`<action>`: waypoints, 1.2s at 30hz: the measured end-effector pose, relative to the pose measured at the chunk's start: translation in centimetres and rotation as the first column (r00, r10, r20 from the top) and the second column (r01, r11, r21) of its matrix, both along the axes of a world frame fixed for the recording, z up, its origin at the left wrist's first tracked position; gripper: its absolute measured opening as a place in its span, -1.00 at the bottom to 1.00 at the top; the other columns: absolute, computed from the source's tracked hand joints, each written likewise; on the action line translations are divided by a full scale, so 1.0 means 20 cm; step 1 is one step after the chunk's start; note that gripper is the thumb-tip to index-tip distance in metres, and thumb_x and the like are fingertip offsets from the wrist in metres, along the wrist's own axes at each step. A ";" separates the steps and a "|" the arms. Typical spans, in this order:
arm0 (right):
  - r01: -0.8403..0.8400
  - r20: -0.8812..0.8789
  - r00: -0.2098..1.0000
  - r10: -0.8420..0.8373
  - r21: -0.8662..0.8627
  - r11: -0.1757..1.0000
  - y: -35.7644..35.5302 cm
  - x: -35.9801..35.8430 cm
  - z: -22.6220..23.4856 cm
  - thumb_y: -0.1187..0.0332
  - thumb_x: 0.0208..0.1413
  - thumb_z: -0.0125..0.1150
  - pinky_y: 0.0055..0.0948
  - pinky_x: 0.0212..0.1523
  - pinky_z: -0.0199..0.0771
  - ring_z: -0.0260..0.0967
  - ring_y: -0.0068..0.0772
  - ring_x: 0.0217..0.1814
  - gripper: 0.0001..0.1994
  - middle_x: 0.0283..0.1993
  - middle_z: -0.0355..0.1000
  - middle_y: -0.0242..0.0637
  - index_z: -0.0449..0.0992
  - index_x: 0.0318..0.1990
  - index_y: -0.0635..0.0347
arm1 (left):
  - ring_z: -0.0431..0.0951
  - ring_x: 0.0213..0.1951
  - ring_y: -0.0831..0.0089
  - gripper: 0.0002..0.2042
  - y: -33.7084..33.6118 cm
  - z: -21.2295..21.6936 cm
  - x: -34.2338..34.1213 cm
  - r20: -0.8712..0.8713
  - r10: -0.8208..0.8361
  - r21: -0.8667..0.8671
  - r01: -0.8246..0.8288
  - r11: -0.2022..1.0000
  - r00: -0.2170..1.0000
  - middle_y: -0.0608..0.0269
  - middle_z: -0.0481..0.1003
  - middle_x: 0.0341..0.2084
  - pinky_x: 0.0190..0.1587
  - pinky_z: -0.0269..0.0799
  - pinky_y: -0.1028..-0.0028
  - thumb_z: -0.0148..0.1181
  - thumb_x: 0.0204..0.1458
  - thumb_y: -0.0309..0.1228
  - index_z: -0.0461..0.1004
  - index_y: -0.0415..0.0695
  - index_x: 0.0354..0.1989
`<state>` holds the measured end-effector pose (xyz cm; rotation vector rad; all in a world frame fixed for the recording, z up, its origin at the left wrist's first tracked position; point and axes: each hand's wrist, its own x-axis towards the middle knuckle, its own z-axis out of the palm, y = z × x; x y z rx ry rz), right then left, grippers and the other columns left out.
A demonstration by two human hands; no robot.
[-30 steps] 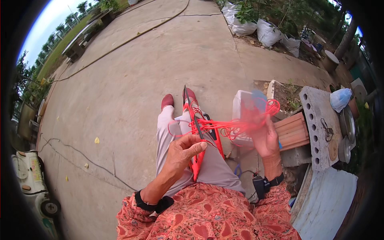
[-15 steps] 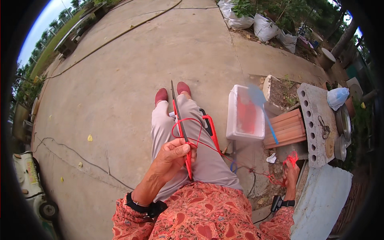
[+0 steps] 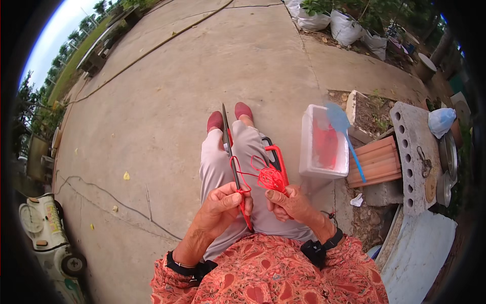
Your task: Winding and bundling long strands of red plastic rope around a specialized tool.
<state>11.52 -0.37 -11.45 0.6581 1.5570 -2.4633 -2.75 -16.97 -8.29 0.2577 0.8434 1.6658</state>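
Hands (image 3: 220,206) curl side by side, gripping red cord (image 3: 272,178).

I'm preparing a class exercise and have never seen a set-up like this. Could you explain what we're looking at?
There is no machine here, just a person's two bare hands. A wide fisheye camera worn on the head looks down at them, so straight edges bend near the rim. The left hand pinches a long dark bar, with red cord looping beside its fingers. The right hand holds a bundle of that cord above the legs. On the concrete ground, to the right, stands a white foam box.
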 end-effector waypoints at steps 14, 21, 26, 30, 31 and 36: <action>0.019 -0.027 1.000 -0.013 0.253 0.967 -0.01 -0.13 0.03 0.07 0.17 0.16 -0.64 -0.68 0.07 0.12 -0.71 -0.68 -0.64 -0.67 0.18 -0.52 0.35 -0.50 0.14 | 0.45 -0.38 0.45 -0.75 0.01 -0.01 0.01 0.001 0.024 0.046 -0.024 0.999 1.000 0.20 0.48 -0.46 -0.25 0.33 0.51 0.21 0.07 -0.32 0.44 -0.22 -0.18; 0.057 -0.535 0.822 -0.194 -0.262 0.963 0.06 0.10 0.50 0.37 0.11 0.13 -0.58 -0.70 -0.02 0.00 -0.73 -0.72 -0.77 -0.71 0.12 -0.52 0.31 -0.56 0.15 | 0.44 -0.40 0.43 -0.72 0.00 -0.01 0.03 -0.040 0.028 0.039 -0.027 0.999 0.999 0.22 0.47 -0.50 -0.20 0.32 0.42 0.22 0.07 -0.26 0.41 -0.19 -0.17; 0.129 -0.434 0.887 -0.161 -0.103 0.986 -0.04 0.09 0.76 0.47 0.03 0.15 -0.57 -0.68 -0.05 0.02 -0.73 -0.68 -0.83 -0.68 0.15 -0.52 0.34 -0.56 0.18 | 0.44 -0.38 0.47 -0.72 0.02 -0.03 0.06 -0.079 0.039 0.058 -0.034 0.998 0.996 0.26 0.47 -0.52 -0.23 0.35 0.46 0.21 0.08 -0.29 0.42 -0.22 -0.14; 0.028 -0.480 0.877 -0.009 0.033 0.999 -0.10 0.00 0.82 0.44 0.06 0.16 -0.57 -0.58 0.11 0.17 -0.69 -0.58 -0.87 -0.62 0.27 -0.48 0.44 -0.47 0.29 | 0.50 -0.33 0.48 -0.71 0.01 -0.04 0.10 -0.071 0.144 0.050 -0.141 0.989 0.987 0.18 0.51 -0.37 -0.23 0.41 0.53 0.22 0.07 -0.35 0.43 -0.23 -0.09; -0.031 -0.547 0.831 0.097 0.129 0.991 -0.13 -0.04 0.82 0.42 0.08 0.15 -0.55 -0.56 0.14 0.19 -0.68 -0.56 -0.85 -0.61 0.29 -0.45 0.44 -0.48 0.31 | 0.53 -0.27 0.46 -0.69 0.00 -0.04 0.11 -0.062 0.206 0.018 -0.206 0.978 0.977 0.15 0.52 -0.29 -0.17 0.44 0.51 0.22 0.07 -0.35 0.42 -0.24 -0.06; -0.133 -0.539 0.575 0.616 0.681 0.720 -0.30 -0.21 0.76 0.37 0.04 0.21 -0.34 0.00 0.04 0.26 -0.58 -0.41 -0.89 -0.48 0.35 -0.41 0.47 -0.39 0.22 | 0.54 -0.18 0.33 -0.54 0.02 -0.18 0.05 -0.049 0.000 0.009 0.000 1.000 0.999 0.17 0.48 -0.22 -0.15 0.47 0.47 0.22 0.06 -0.28 0.30 -0.23 0.09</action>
